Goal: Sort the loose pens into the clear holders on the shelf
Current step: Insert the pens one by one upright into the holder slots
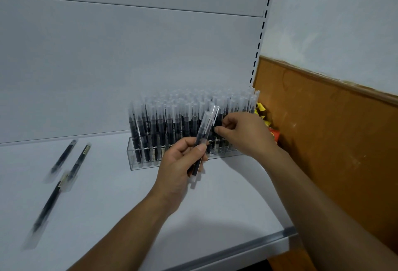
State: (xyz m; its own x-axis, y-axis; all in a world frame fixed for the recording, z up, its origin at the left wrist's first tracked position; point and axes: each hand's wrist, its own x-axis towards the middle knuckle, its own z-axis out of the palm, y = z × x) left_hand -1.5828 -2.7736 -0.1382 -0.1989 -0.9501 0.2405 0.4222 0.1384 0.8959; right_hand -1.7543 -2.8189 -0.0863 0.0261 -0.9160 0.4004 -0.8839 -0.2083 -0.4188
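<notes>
A clear holder (137,160) stands at the back of the white shelf (107,206), packed with several upright black pens with clear caps (168,120). My left hand (178,167) is shut on a small bunch of black pens (204,132), held tilted just in front of the holder. My right hand (245,132) is to the right, with thumb and fingers pinching a pen in the holder's front row; the pinched pen is mostly hidden by the fingers. Three loose black pens lie on the shelf at the left: one (64,154), another (80,158) and the nearest (46,206).
The shelf's white back panel (129,55) rises behind the holder. A slotted upright (260,33) marks the right end. An orange-brown wooden panel (323,130) stands to the right, with yellow and orange packets (269,124) wedged beside the holder. The shelf's metal front edge (258,247) runs near me.
</notes>
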